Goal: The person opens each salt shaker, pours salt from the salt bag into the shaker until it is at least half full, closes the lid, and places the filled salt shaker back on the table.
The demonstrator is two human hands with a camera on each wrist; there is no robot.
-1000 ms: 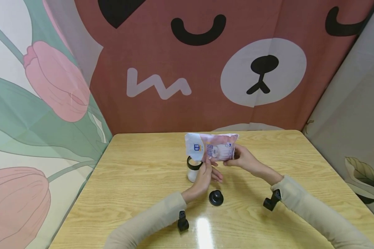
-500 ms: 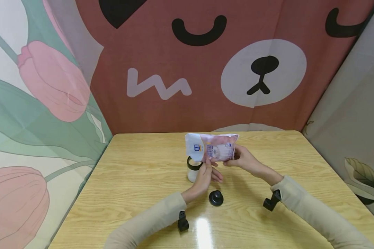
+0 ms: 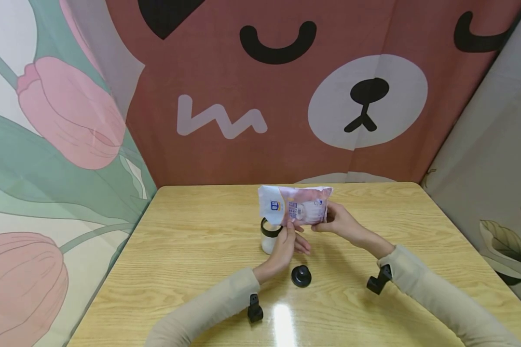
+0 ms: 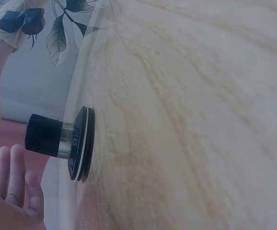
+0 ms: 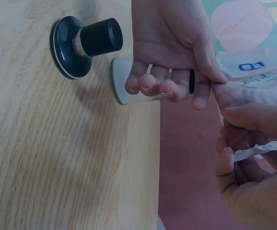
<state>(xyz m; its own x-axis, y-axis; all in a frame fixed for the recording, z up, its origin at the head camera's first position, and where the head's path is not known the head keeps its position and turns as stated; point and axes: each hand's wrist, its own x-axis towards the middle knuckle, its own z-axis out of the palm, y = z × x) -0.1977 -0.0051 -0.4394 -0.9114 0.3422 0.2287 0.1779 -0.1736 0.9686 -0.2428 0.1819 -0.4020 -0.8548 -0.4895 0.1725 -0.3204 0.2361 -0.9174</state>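
A pink-and-white soft plastic packet (image 3: pixel 294 206) with a blue logo lies sideways in the air, its left end over an uncovered jar (image 3: pixel 268 244) with a black rim. My right hand (image 3: pixel 343 222) grips the packet's right end. At its lower edge, the thumb and forefinger of my left hand (image 3: pixel 284 245) pinch the packet, while the other fingers (image 5: pixel 148 82) reach out in front of the jar. A black lid (image 3: pixel 301 276) with a tall knob rests on the table just nearer than the left hand; the left wrist view shows its metal band and pale sealing ring.
Everything stands on a light wooden table (image 3: pixel 199 231). A red-brown cloth (image 3: pixel 226 159) with a bear's face hangs behind its far edge, and flowered cloths hang at both sides. Small black cameras (image 3: pixel 254 308) sit on both sleeves.
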